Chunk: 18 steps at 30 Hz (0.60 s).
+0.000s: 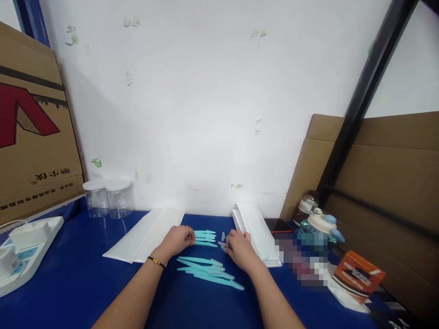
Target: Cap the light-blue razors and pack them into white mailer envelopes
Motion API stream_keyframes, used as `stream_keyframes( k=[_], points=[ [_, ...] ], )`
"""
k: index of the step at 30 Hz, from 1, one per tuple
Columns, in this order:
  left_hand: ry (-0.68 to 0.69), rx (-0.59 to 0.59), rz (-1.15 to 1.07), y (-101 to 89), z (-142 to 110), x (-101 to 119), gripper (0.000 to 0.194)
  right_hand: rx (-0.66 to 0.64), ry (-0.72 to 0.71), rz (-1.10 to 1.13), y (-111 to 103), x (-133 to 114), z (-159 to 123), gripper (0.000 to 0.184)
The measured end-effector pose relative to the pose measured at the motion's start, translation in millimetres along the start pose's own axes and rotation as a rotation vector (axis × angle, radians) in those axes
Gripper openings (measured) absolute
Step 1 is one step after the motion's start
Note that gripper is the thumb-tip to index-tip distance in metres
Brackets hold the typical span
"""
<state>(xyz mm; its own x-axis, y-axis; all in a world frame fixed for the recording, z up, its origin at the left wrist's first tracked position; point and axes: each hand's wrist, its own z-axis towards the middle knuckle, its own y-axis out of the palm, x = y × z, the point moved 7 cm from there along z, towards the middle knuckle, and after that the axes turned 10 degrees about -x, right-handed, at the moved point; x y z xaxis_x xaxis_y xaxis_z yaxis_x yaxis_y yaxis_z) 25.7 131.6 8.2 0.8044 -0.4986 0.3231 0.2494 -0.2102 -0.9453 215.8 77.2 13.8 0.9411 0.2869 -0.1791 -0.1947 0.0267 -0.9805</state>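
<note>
Several turquoise eyebrow razors [207,237] lie in a row on the blue table, their handle ends beside my left hand [179,239]. Its fingers are pinched together at those ends; whether a razor is between them is hidden. A second, looser group of turquoise razors [209,269] lies closer to me, spread at slight angles. My right hand [241,249] has its fingers curled down over a few small translucent caps [222,244]. What its fingertips hold, if anything, cannot be made out.
White packets lie left [147,235] and right [255,233] of the razors. Two clear jars [118,201] and a power strip [30,256] stand left. Right are a phone [278,225], a brown bottle [306,208], a teal water bottle [318,228] and an orange box [358,276].
</note>
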Motion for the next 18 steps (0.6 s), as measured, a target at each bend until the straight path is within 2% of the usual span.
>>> stream_keyframes(
  k=[3,5,8,11,14,16,18],
  points=[
    [-0.074,0.015,-0.026,-0.6,0.8,-12.7,0.012,0.054,0.063,0.010,-4.9,7.3,0.3,0.005],
    [-0.078,0.059,-0.043,-2.9,1.0,-13.6,0.013,0.065,0.070,0.060,-6.0,6.3,-0.7,0.005],
    [-0.021,0.081,-0.091,-4.6,-0.6,-4.8,0.019,-0.020,0.009,0.189,1.7,-3.8,-2.8,0.005],
    [0.091,-0.069,-0.208,7.6,-1.8,11.0,0.025,-0.130,-0.047,0.254,13.6,-15.6,-4.6,0.011],
    [0.170,-0.240,-0.292,25.4,-2.5,26.0,0.025,-0.156,-0.048,0.262,18.7,-20.7,-4.1,0.008],
    [0.164,-0.281,-0.309,31.7,-1.2,30.7,0.020,-0.149,-0.045,0.263,18.0,-21.8,-3.1,0.006],
    [0.138,-0.262,-0.298,30.8,0.7,31.7,0.016,-0.133,-0.053,0.258,14.7,-22.0,-2.6,0.005]
  ],
)
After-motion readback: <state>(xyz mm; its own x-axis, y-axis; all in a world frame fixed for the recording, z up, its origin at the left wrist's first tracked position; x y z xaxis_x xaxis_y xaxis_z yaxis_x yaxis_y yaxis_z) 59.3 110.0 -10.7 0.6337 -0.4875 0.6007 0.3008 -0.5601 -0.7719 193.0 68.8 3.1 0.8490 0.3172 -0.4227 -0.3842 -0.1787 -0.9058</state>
